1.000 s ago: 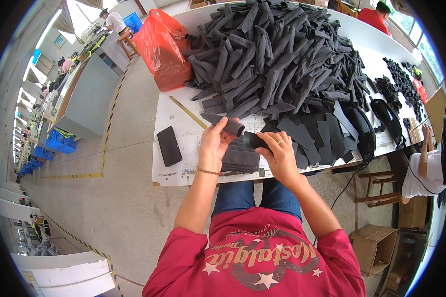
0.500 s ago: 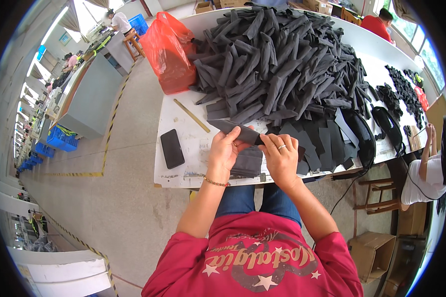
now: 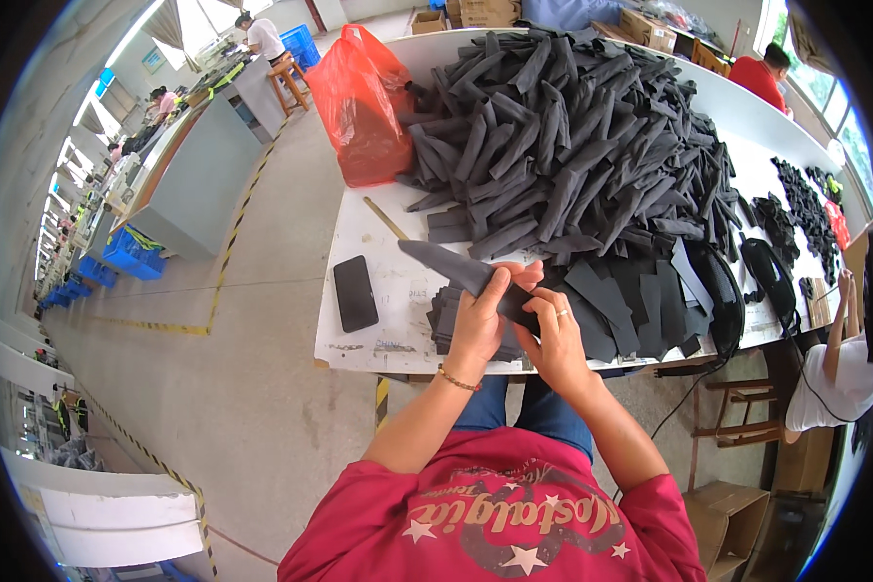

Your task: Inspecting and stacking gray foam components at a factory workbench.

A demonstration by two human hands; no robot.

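Both hands hold one dark grey fabric piece (image 3: 443, 265), folded long and narrow, over the near edge of a white table. My left hand (image 3: 483, 318) is closed round its middle, thumb on top and some fingers stretched past it. The fingers of my right hand (image 3: 557, 337), with a ring on one, pinch its near right end. The piece's far end points up and left, free. Just beyond and partly behind my left hand lies a stack of dark fabric pieces (image 3: 446, 312). Flat black pieces (image 3: 606, 303) lie to the right of my hands.
A large heap of folded dark pieces (image 3: 572, 136) covers the table's middle. Left of it stand a red plastic bag (image 3: 364, 116), a yellowish stick (image 3: 385, 218) and a black phone (image 3: 356, 294). Black mesh items (image 3: 716, 291) lie right. A person (image 3: 829, 378) sits at the right.
The view has shifted, so the table appears farther right. My left hand has slid along the fabric piece, its fingers now reaching past it. The right hand still pinches the near end.
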